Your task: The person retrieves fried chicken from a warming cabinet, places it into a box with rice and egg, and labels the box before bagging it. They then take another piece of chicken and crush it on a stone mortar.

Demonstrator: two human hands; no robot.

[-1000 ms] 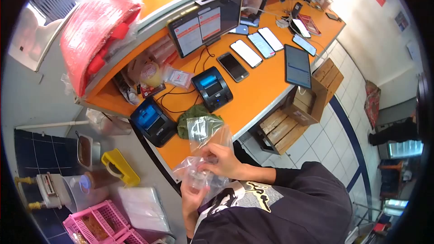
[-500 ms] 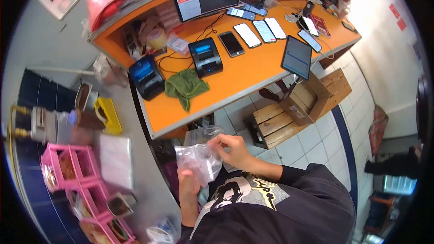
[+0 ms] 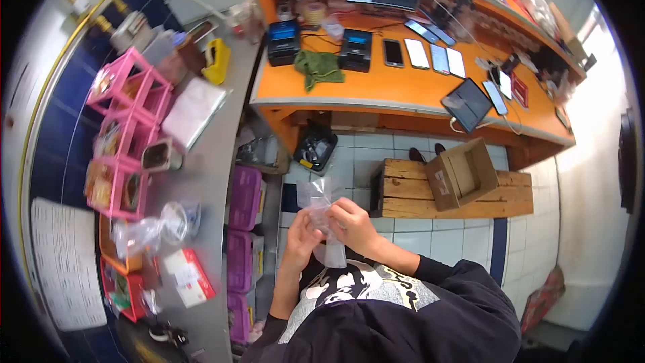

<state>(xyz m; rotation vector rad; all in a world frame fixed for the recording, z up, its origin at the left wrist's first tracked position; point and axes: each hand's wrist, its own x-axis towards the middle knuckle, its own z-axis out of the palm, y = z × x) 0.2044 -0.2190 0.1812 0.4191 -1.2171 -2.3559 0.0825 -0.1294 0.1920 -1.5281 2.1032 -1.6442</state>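
Note:
In front of my chest I hold a clear plastic bag [image 3: 332, 255], its thin film reaching above and below my fingers. My left hand [image 3: 300, 238] grips the bag's left side, thumb and fingers pinched together. On the right side, my right hand [image 3: 355, 225] pinches the film, its fingertips close to those of the left. Glare and folds in the plastic hide whether anything lies inside.
To my left a metal counter [image 3: 201, 212] carries pink baskets [image 3: 127, 131] and a stack of white bags [image 3: 195, 111]. Ahead, an orange desk [image 3: 403, 91] holds printers, several phones and a tablet [image 3: 467, 104]. A cardboard box [image 3: 442, 188] sits on a wooden bench [image 3: 403, 191].
My view has turned left, showing more of the metal counter. My hands have come closer together on the bag, and the left has turned from an open palm to a pinch.

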